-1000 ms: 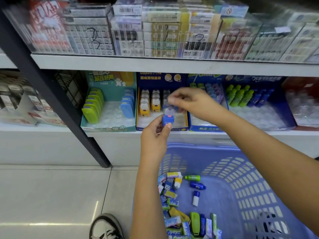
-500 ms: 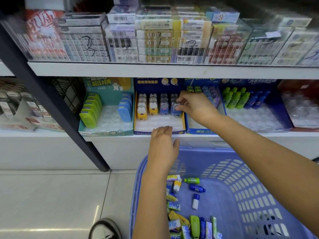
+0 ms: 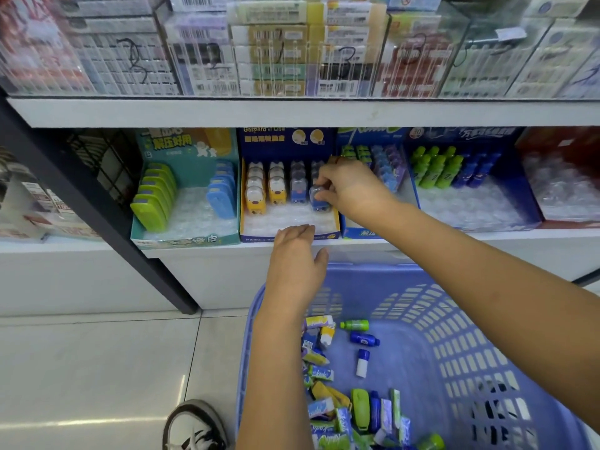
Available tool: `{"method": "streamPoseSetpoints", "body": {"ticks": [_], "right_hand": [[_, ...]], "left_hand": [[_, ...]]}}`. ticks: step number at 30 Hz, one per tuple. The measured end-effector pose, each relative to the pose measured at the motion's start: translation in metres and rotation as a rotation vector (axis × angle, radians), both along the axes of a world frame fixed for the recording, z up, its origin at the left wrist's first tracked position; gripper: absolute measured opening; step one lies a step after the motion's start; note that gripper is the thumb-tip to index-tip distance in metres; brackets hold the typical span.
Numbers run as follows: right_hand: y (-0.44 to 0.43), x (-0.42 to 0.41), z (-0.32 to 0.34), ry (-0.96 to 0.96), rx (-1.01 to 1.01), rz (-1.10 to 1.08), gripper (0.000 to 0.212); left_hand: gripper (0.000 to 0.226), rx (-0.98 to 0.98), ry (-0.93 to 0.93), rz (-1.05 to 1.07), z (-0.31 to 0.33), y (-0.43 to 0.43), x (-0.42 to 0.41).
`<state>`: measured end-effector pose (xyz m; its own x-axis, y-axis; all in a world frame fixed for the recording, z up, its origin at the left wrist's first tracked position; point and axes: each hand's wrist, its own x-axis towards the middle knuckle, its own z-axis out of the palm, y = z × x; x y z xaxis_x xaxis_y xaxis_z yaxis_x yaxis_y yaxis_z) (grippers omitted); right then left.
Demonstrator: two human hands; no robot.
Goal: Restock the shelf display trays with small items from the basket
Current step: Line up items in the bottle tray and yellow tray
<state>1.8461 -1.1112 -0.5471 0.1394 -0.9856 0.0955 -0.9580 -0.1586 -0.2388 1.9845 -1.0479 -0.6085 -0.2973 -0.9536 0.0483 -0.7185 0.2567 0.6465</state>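
Note:
My right hand (image 3: 349, 190) pinches a small blue capsule-shaped item (image 3: 317, 200) at the front of the rightmost row in the dark blue display tray (image 3: 289, 233). That tray holds rows of yellow and blue items with clear caps. My left hand (image 3: 297, 264) hovers with relaxed fingers just before the tray's front edge and holds nothing. Below, the blue plastic basket (image 3: 454, 336) holds several small loose items along its left side.
A teal tray (image 3: 185, 238) with green and blue cases stands left of the dark blue one. Right of it sit a tray of small packets (image 3: 383, 167) and one of green and blue bottles (image 3: 448, 167). A black shelf post (image 3: 97, 216) slants at left. My shoe (image 3: 194, 427) is on the tiled floor.
The blue item passed from my left hand to my right, which carried it into the tray's rightmost row. My left hand dropped away, now holding nothing, to the tray's front edge.

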Motion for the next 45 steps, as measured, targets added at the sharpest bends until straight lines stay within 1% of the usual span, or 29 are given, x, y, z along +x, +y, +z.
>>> {"method": "streamPoseSetpoints", "body": {"ticks": [4,6,9,10,12,13,14,15,16,17,18,19,22,23,25,28,30,33,35,38,41,45], "right_hand": [[-0.001,-0.004,0.001,0.037,0.028,-0.04,0.02],[-0.005,-0.003,0.004,0.108,0.047,-0.036,0.019],[-0.01,0.003,0.009,0.232,0.101,-0.038,0.01],[-0.008,0.005,0.01,0.281,0.114,-0.033,0.008],[0.005,0.003,0.008,0.335,0.066,0.004,0.019],[0.017,0.0,0.003,0.289,-0.003,0.026,0.028],[0.033,-0.003,-0.003,0.194,-0.09,0.033,0.034],[0.051,-0.006,-0.012,0.063,-0.18,0.038,0.035],[0.07,-0.009,-0.023,-0.061,-0.231,0.034,0.032],[0.087,-0.014,-0.039,-0.142,-0.223,0.019,0.027],[0.102,-0.02,-0.058,-0.18,-0.161,-0.008,0.024],[0.114,-0.026,-0.08,-0.171,-0.039,-0.046,0.022],[0.135,-0.041,-0.149,-0.002,0.417,-0.113,0.025],[0.139,-0.045,-0.17,0.035,0.512,-0.102,0.027],[0.145,-0.048,-0.206,0.036,0.603,-0.062,0.031],[0.146,-0.044,-0.244,-0.042,0.649,-0.023,0.036],[0.146,-0.038,-0.261,-0.089,0.657,-0.009,0.039],[0.146,-0.034,-0.278,-0.132,0.646,-0.05,0.044],[0.148,-0.034,-0.285,-0.151,0.627,-0.055,0.048],[0.148,-0.036,-0.293,-0.167,0.604,0.011,0.053],[0.151,-0.045,-0.295,-0.185,0.61,0.073,0.056],[0.151,-0.05,-0.294,-0.162,0.608,0.138,0.059]], "left_hand": [[0.052,0.006,0.0,0.002,-0.002,0.0,0.001],[0.052,-0.003,-0.013,-0.002,-0.003,0.001,0.001],[0.052,-0.002,-0.04,-0.027,-0.002,0.002,0.001],[0.051,-0.01,-0.02,-0.027,-0.001,0.004,0.001],[0.043,-0.08,0.112,0.021,0.0,0.013,-0.001],[0.036,-0.137,0.197,0.07,0.0,0.02,-0.003],[0.028,-0.177,0.266,0.124,-0.003,0.026,-0.006],[0.022,-0.178,0.298,0.17,-0.007,0.032,-0.009],[0.017,-0.135,0.29,0.2,-0.014,0.037,-0.011],[0.014,-0.05,0.247,0.208,-0.023,0.039,-0.015],[0.014,0.048,0.174,0.188,-0.035,0.042,-0.018],[0.017,0.136,0.095,0.15,-0.047,0.045,-0.021],[0.017,0.353,-0.047,0.064,-0.089,0.055,-0.026],[0.02,0.41,-0.079,0.054,-0.102,0.059,-0.028],[0.028,0.484,-0.145,0.039,-0.126,0.065,-0.031],[0.037,0.564,-0.167,0.084,-0.152,0.067,-0.035],[0.033,0.579,-0.249,0.108,-0.166,0.067,-0.037],[0.031,0.534,-0.375,0.155,-0.18,0.069,-0.042],[0.029,0.537,-0.389,0.21,-0.186,0.07,-0.048],[0.031,0.589,-0.311,0.307,-0.192,0.067,-0.053],[0.038,0.572,-0.407,0.295,-0.196,0.064,-0.053],[0.046,0.596,-0.454,0.268,-0.194,0.055,-0.055]]}}
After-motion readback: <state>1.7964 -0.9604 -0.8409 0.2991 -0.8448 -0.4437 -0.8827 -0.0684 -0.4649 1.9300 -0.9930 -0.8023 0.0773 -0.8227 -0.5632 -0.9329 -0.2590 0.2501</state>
